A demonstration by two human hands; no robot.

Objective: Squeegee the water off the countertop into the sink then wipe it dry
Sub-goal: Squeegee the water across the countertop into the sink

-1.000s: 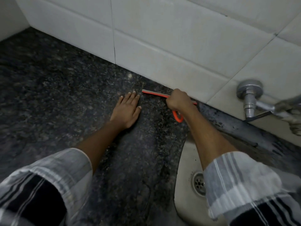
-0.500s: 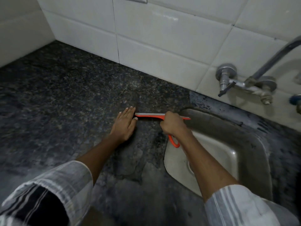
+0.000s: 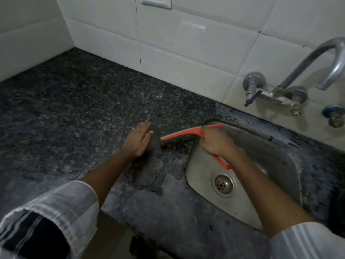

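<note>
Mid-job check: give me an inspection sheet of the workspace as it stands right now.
Surface: dark speckled countertop, with a wet film patch between the arms beside the sink.
Job's things: orange squeegee, blade reaching across the sink's left rim; steel sink with drain. No drying cloth seen.
Clutter: nothing seen.
Grippers: right hand closed on the squeegee handle over the basin; left hand open, palm down on the countertop, apart from the blade.
Cables: nothing seen.
Surroundings: white tiled wall; wall tap above the sink; a blue-capped valve at the right; a wall plate at the top edge.
</note>
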